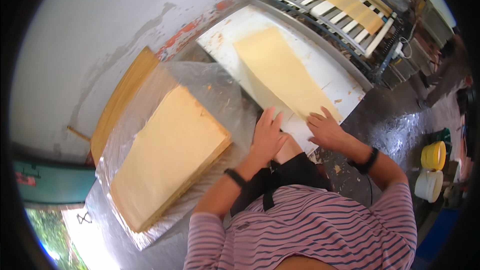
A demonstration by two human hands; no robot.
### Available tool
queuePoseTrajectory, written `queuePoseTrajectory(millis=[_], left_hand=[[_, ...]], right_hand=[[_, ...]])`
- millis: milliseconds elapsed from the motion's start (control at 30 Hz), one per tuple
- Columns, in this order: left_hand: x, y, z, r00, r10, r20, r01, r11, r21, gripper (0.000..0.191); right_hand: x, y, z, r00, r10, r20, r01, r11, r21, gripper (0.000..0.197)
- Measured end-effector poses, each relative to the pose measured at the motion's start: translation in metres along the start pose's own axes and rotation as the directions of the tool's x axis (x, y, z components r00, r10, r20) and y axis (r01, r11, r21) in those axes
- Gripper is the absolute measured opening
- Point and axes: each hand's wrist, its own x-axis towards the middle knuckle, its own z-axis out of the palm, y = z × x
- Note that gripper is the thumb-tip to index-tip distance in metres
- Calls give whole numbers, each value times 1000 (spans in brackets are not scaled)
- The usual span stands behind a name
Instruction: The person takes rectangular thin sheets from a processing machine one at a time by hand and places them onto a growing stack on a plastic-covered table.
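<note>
A long, thin pale-yellow sheet, which looks like wood veneer, lies across a white board before me. My right hand is at the near end of this sheet, its fingertips over or against the edge; whether they pinch it is not clear. Over my knee, by the board's near edge, is my left hand, fingers extended and nothing visible in it. To my left, a thick stack of similar sheets rests on clear plastic film.
Beyond the board stands a slatted rack with another pale strip across its slats. A curved wooden panel leans by the wall. Yellow and white buckets stand right. A person is at far right.
</note>
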Motion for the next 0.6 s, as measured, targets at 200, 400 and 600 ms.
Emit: queuePoseTrajectory(millis=[200,400,600], left_hand=[[29,43,16,914,194,356,-155,979,-136,26],[59,51,-37,980,197,-6,-181,887,-424,17],[75,29,-202,835,-443,-327,-154,381,-912,7]], right_hand=[[-74,-54,-107,989,31,-142,-31,1000,0,34],[-59,-87,-138,864,-53,-500,-11,992,-126,33],[-47,-113,-114,916,-61,-396,97,993,73,39]])
